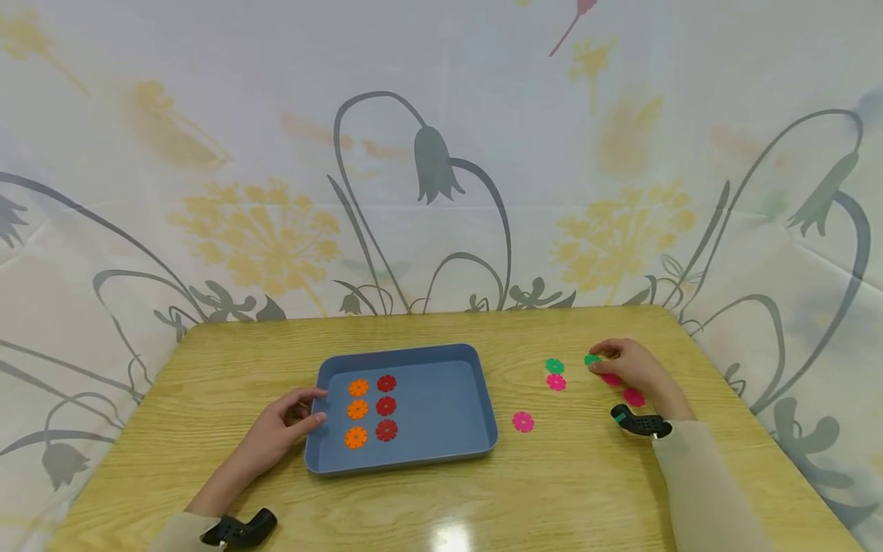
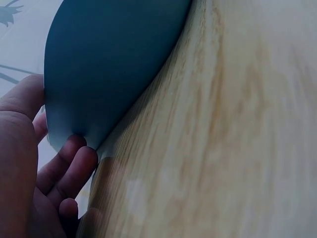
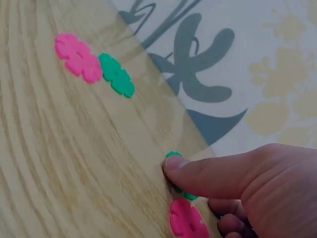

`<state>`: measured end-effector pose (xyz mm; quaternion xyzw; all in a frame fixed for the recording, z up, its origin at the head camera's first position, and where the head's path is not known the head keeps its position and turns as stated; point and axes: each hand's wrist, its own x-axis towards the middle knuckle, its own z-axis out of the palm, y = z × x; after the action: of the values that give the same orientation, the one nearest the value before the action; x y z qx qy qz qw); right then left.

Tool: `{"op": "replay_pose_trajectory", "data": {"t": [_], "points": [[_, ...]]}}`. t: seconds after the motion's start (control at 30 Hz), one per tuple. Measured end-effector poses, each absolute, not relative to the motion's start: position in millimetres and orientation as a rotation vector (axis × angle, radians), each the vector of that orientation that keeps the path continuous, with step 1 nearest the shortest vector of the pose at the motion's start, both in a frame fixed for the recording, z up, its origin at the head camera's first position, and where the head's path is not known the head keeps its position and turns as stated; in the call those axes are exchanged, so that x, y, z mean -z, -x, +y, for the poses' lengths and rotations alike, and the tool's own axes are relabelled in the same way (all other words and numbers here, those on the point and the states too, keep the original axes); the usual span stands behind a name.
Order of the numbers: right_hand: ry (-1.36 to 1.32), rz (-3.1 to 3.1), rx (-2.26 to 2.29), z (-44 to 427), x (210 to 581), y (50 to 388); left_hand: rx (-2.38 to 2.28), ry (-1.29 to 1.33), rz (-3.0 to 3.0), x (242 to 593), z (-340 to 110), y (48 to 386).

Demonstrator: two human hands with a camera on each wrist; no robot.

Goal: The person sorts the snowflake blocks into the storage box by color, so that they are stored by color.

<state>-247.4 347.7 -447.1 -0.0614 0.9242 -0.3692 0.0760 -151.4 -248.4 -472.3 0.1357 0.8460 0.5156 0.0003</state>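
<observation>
A blue rectangular tray [image 1: 441, 448] lies on the table, with orange flower-shaped discs [image 1: 357, 409] and dark red ones [image 1: 386, 406] in two columns on its left side. My left hand [image 1: 283, 429] holds the tray's left edge; the left wrist view shows its thumb at the rim and fingers against the tray's outer wall [image 2: 114, 59]. To the right of the tray, my right hand [image 1: 635, 368] pinches a green flower-shaped disc [image 1: 591, 359] between thumb and fingers. A pink disc [image 3: 188, 220] lies just below that disc, partly covered by the hand in the head view.
Left of my right hand, another green disc [image 1: 555, 366] lies against a pink disc [image 1: 556, 382]. One more pink disc [image 1: 523, 422] is near the tray's right side, and another [image 1: 634, 396] lies by the right wrist. A patterned cloth [image 1: 483, 230] hangs behind the wooden table [image 1: 552, 491].
</observation>
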Motion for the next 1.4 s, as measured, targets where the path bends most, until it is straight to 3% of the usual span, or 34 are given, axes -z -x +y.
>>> {"op": "replay_pose_trajectory", "data": {"t": [0.93,1.4], "points": [[-0.178,2.692,1.462,343,449,240,-1.619,-0.377,2.655,472,-247,152],[-0.203,2.801,1.520,344,436,247,-1.622,-0.366,2.655,471,-247,152]]}}
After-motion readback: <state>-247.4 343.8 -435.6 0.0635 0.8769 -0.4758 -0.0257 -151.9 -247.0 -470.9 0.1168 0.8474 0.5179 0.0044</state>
